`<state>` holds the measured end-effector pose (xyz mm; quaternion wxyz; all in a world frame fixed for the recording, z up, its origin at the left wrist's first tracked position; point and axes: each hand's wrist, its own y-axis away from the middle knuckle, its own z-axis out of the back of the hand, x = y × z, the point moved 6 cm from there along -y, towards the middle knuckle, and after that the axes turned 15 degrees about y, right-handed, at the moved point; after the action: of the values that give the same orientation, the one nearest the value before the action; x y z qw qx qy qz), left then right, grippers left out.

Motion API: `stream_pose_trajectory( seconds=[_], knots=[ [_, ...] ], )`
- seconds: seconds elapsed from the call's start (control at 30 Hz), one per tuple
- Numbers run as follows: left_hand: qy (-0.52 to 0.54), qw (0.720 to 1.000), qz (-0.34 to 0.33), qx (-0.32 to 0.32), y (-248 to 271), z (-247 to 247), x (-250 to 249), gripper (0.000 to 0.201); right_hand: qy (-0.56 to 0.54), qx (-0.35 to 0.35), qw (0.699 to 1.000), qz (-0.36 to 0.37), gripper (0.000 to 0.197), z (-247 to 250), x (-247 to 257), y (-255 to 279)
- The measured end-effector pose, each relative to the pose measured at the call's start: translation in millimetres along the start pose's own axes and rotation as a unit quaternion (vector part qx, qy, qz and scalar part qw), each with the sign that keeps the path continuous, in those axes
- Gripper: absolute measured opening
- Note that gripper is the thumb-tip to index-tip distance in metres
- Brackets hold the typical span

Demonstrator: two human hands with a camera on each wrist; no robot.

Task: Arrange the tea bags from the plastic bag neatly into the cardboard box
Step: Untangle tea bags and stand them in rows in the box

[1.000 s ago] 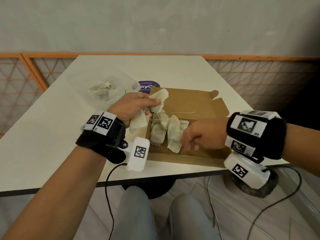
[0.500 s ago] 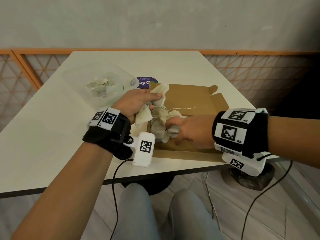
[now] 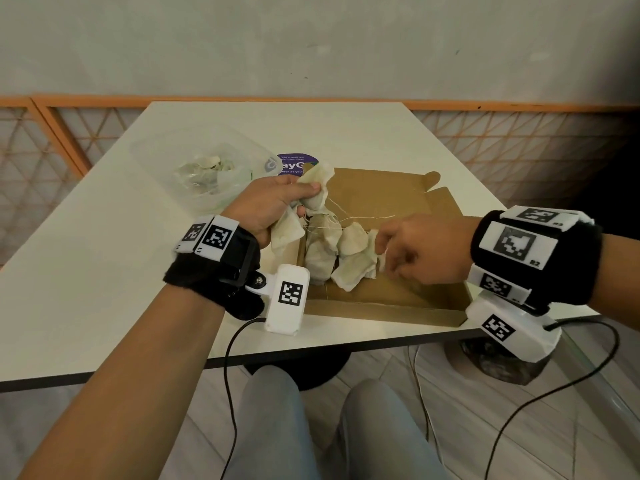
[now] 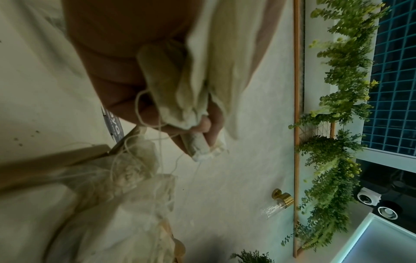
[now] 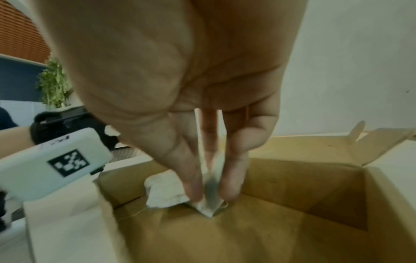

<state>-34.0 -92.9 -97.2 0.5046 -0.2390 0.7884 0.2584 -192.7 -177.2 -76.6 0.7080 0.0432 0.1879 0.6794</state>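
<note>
A shallow open cardboard box (image 3: 398, 299) lies on the table in front of me. Several pale tea bags (image 3: 349, 251) hang tangled by their strings over its left part. My left hand (image 3: 273, 206) grips a bunch of these tea bags (image 4: 186, 85) above the box's left wall. My right hand (image 3: 408, 251) is inside the box and pinches one tea bag (image 5: 212, 201) between thumb and fingers, its corner touching the box floor (image 5: 225, 236). The clear plastic bag (image 3: 204, 168) with more tea bags lies at the back left.
A purple round sticker (image 3: 296, 164) sits on the white table (image 3: 86, 271) behind the box. The box's lid flap (image 3: 391, 192) lies open at the back. An orange-framed lattice railing (image 3: 519, 140) runs behind the table. Cables hang below the near edge.
My right hand has pulled back to the right and down inside the box with one tea bag, drawing the tangled bags apart. The left hand still holds its bunch in about the same place.
</note>
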Motion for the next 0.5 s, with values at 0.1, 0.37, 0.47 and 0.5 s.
stream_pose_trajectory(
  seconds=[0.1,0.37,0.47,0.5],
  knots=[
    [0.003,1.000,-0.006,0.000,2,-5,-2,0.004,-0.008,-0.013,0.999,0.048,0.034,2,14,1],
    [0.028,0.999,0.012,0.025,2,-11,0,0.012,0.113,0.093,0.986,0.085,0.049,-17,32,-13],
    [0.035,0.999,0.010,0.032,2,-10,-3,0.009,0.090,0.059,0.991,0.074,0.048,-15,34,-14],
    [0.034,0.999,0.009,0.034,3,-9,-3,0.009,0.067,0.033,0.995,0.068,0.045,-10,32,-14]
  ],
)
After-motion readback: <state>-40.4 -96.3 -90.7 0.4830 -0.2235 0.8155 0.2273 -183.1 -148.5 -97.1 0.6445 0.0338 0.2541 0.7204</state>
